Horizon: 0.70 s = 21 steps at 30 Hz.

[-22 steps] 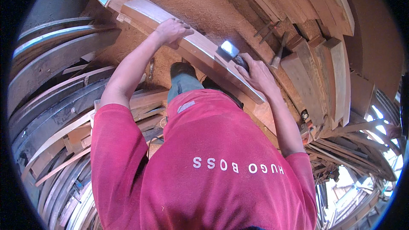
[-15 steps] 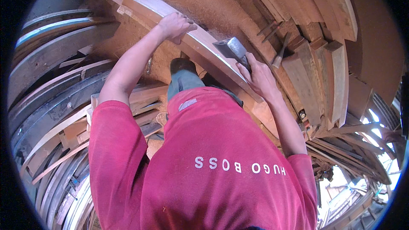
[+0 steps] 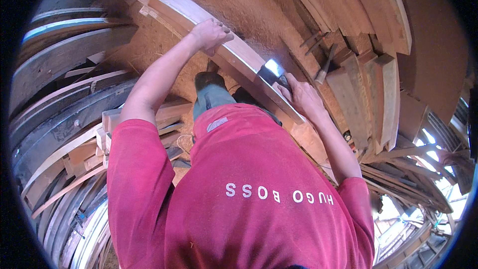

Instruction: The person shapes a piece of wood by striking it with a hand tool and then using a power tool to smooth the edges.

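Tool [image 3: 272, 71], glare-washed, partly hidden by right hand [image 3: 304, 97]

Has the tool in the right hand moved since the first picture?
Yes, the tool has shifted toward the lower right end of the wooden board.

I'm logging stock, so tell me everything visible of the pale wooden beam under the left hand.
The wooden beam is long and squared, with a pale, smooth-looking top face and a browner near side. It lies slanting from upper left toward lower right; some curve may be lens bend. The left hand rests on its top; the right hand holds a metal-headed tool at its lower right part; whether that touches is unclear.
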### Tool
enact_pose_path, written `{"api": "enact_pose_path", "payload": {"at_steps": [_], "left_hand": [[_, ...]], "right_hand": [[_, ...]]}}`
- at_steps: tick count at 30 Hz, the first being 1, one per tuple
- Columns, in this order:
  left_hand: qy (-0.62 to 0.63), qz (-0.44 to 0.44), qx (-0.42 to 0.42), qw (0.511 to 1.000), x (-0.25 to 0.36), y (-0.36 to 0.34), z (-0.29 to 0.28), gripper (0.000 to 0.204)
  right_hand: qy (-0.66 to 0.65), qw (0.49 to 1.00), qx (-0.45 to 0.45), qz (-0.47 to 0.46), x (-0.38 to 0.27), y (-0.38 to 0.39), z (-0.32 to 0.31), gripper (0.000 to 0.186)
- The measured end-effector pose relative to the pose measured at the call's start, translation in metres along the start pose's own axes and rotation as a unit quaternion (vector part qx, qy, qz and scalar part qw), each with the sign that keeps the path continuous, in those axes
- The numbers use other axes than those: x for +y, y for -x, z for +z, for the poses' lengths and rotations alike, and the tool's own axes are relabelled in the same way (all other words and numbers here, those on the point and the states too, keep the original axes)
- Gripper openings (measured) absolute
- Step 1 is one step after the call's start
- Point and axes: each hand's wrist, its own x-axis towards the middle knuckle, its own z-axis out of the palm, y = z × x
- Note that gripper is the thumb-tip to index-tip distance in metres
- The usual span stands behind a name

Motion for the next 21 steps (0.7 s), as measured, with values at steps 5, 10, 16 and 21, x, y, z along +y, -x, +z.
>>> {"api": "enact_pose_path", "payload": {"at_steps": [5, 10, 16, 21], "left_hand": [[0.010, -0.015, -0.013, 1.000, 0.003, 0.003, -0.002, 0.065], [0.026, -0.024, -0.058, 0.998, 0.005, -0.003, -0.004, 0.071], [0.022, -0.033, -0.056, 0.998, 0.006, 0.000, -0.002, 0.075], [0.017, -0.019, -0.049, 0.998, 0.005, 0.000, 0.000, 0.079]], "right_hand": [[-0.022, 0.998, 0.055, -0.004, -0.009, 0.001, -0.003, 0.034], [-0.023, 0.998, 0.050, -0.024, -0.006, 0.005, 0.009, 0.036], [-0.035, 0.999, 0.041, 0.001, -0.022, 0.004, -0.003, 0.037], [-0.030, 0.998, 0.046, 0.000, -0.010, 0.007, 0.008, 0.037]]}}
